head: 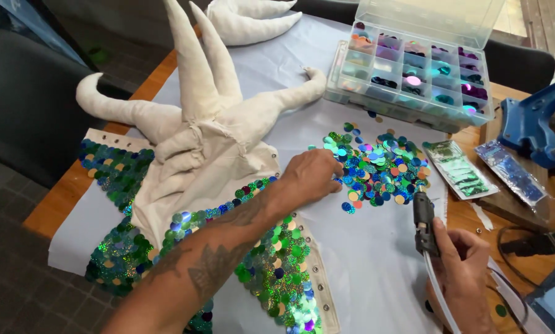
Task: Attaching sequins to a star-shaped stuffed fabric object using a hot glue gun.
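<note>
Left hand (311,175) is pinching into the loose blue-green sequin pile (376,164) mid-frame; right hand (460,272) is gripping the black glue gun (424,224) lower right, gluing step.

free: bare sheet (376,247) between your hands | blocked: sequin pile (376,164), organizer box (413,74) behind, stuffed horns (197,68) left

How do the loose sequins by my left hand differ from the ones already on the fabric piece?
The loose sequins lie scattered in a flat pile on the white sheet; the attached sequins overlap in tidy rows on the fabric. The loose pile touches the left hand; the attached ones lie under the forearm. Both are round, shiny, green-blue.
</note>
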